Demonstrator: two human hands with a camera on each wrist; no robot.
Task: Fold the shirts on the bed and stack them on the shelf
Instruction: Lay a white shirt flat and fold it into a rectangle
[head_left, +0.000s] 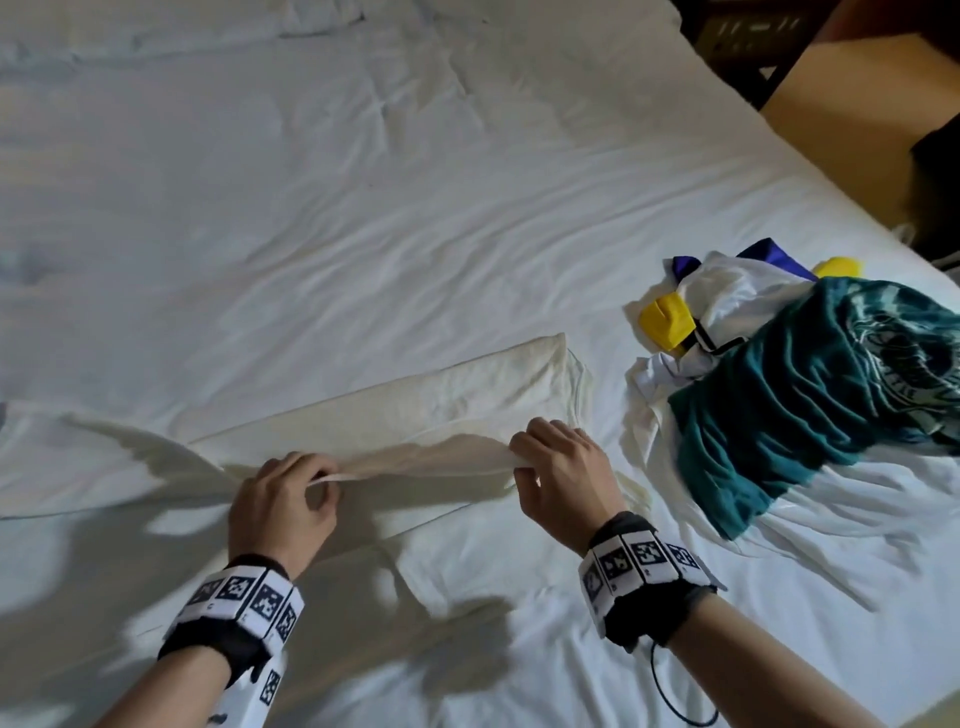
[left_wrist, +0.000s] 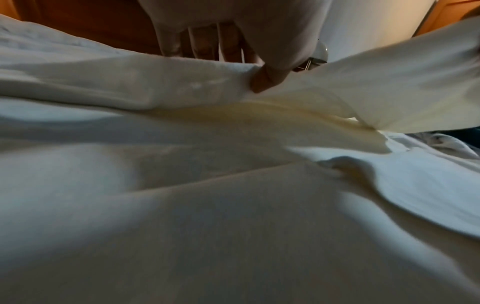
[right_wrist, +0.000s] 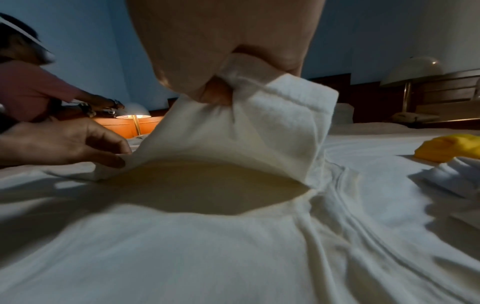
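Pinching the white shirt (head_left: 415, 410) edge with my left hand (head_left: 283, 501) and right hand (head_left: 563, 470), I note its long axis runs left-right between them.

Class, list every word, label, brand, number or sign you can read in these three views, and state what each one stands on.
No text can be read.
Teal shirt: a pale round print with lettering along its rim, too blurred and creased to read.
Wristbands: black-and-white square code markers with tiny characters beneath, too small to read.
Cream shirt, held by left hand and right hand: none.
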